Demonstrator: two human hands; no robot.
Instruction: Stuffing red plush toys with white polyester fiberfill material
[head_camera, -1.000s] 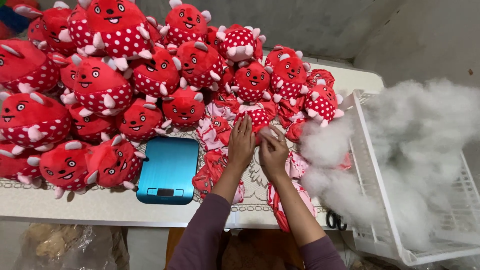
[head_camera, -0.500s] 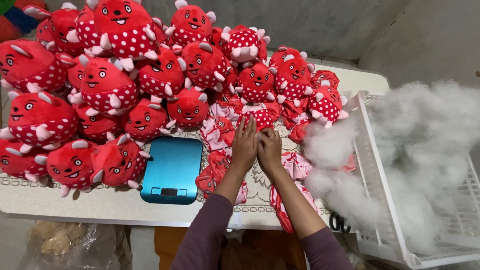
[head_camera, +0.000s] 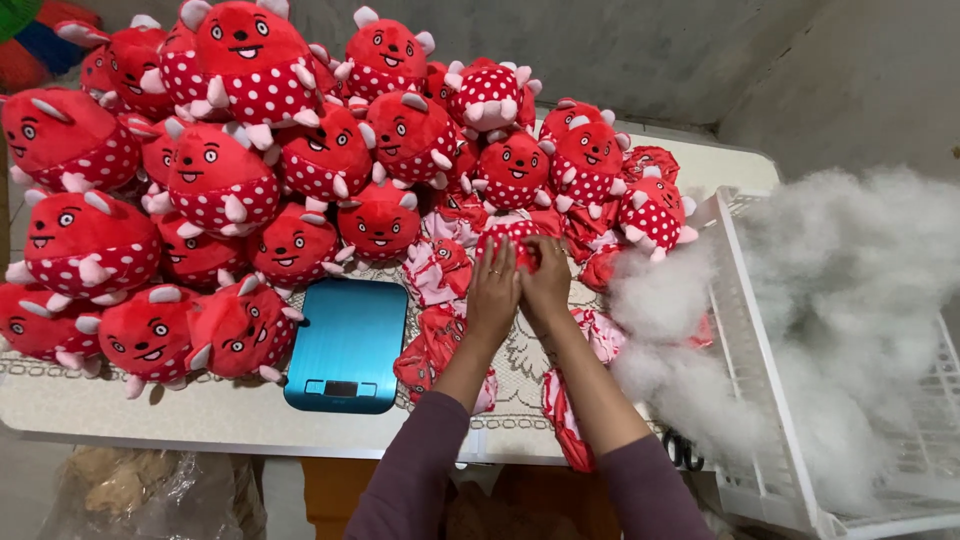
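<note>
My left hand and my right hand are pressed together around a red plush toy with white dots, held over the table just right of a blue kitchen scale. Limp, unstuffed red toy skins lie under and around my hands. A big pile of stuffed red plush toys with faces and white spikes fills the left and back of the table. White stuffing fluff lies right beside my right hand.
A white plastic crate heaped with white stuffing stands at the right. The table has a lace cloth. A clear plastic bag sits on the floor below the table's front edge. A grey wall is behind.
My hands have stayed together on the toy and shifted slightly up and away from me. The view has tilted a little; nothing else on the table moved.
</note>
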